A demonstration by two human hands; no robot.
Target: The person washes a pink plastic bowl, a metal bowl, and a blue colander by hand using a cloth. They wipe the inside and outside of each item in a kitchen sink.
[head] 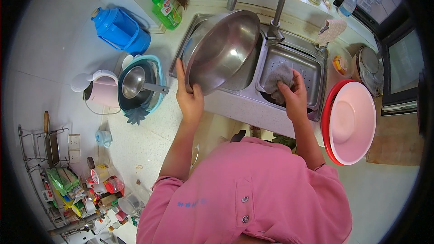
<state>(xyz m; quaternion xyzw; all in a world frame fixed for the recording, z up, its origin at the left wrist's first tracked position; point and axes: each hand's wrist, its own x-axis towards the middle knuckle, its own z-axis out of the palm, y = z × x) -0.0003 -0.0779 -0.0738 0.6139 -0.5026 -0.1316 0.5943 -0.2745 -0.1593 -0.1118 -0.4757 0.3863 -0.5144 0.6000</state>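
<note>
My left hand [190, 100] grips the near rim of a large stainless steel basin [225, 49]. The basin is tilted over the left bowl of the sink [237, 82], with its hollow side facing right. A crumpled grey cloth [278, 81] is pinched in my right hand [295, 96]. That hand hovers over a perforated metal drain tray [307, 69] in the right bowl. Behind the basin's right edge, a curved metal faucet [282, 6] arches over the sink. No running water can be made out.
Pink and red plastic basins [354, 122] stand on the right. To the left are a stack of bowls with a metal ladle [134, 81], a pink electric kettle [103, 89], a blue thermos flask [120, 30] and a green soap bottle [166, 13]. Jars and packets [105, 183] crowd the lower left.
</note>
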